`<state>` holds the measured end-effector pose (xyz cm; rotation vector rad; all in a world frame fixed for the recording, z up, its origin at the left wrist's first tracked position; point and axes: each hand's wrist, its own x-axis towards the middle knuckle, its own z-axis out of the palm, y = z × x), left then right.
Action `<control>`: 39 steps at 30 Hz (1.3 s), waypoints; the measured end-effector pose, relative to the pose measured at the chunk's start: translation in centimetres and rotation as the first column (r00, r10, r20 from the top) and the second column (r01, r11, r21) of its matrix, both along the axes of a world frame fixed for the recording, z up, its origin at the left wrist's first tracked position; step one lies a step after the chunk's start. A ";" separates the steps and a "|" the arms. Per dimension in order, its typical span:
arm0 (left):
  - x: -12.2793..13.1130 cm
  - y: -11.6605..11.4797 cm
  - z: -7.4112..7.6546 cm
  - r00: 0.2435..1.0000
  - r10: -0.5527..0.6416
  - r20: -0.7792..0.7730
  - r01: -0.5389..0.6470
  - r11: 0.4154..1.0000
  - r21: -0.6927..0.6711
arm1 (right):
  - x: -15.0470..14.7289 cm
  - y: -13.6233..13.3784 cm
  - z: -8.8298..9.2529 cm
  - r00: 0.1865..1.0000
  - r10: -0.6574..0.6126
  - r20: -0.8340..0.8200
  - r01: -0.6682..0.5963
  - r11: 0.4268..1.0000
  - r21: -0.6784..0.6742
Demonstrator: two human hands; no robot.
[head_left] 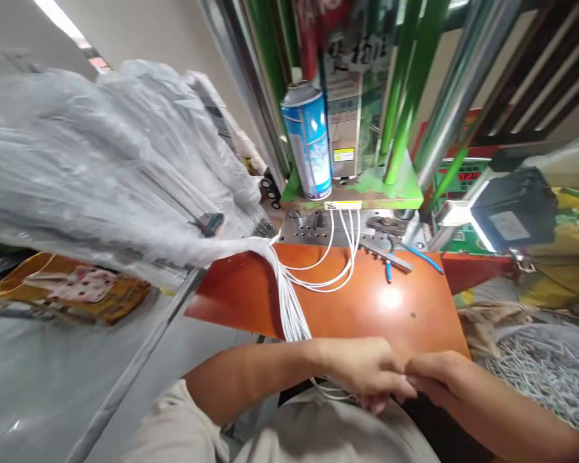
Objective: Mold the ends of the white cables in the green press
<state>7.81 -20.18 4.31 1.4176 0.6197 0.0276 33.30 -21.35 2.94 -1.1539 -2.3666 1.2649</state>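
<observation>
My left hand point(367, 373) and my right hand point(437, 376) meet fingertip to fingertip just below the near edge of the orange table point(405, 308). Both have their fingers closed in a pinch. A bundle of thin white wires point(292, 308) runs down from a big plastic-wrapped sheaf point(101, 173) on the left, across the table, and under my left hand. The left fingers grip these wires. What the right fingers pinch is hidden. Several more white wires point(340, 257) loop from the metal fixture point(347, 226) at the far table edge.
A blue and white spray can point(309, 138) stands on the green machine base point(381, 190). Blue-handled pliers point(395, 257) lie by the fixture. A black lamp point(506, 212) juts in at the right. A heap of cut white wire pieces point(545, 373) fills a bin at lower right.
</observation>
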 end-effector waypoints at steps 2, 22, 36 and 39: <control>0.0 -0.3 -1.5 0.970 0.242 -0.025 -0.239 0.929 -0.282 | -0.5 1.0 -0.3 0.999 -0.031 0.028 0.031 0.999 -0.029; 0.1 5.0 -2.4 0.748 0.663 -0.014 -0.622 0.694 -0.363 | -5.0 8.1 -2.7 0.810 -0.513 -0.285 0.579 0.776 0.250; 0.4 6.8 -4.4 0.760 0.648 -0.054 -0.650 0.759 -0.034 | -4.0 3.5 -5.1 0.864 -0.503 -0.006 0.461 0.786 0.413; 0.8 6.7 -4.4 0.807 0.584 -0.081 -0.589 0.805 -0.062 | -4.4 2.9 -6.3 0.844 -0.536 0.023 0.461 0.747 0.479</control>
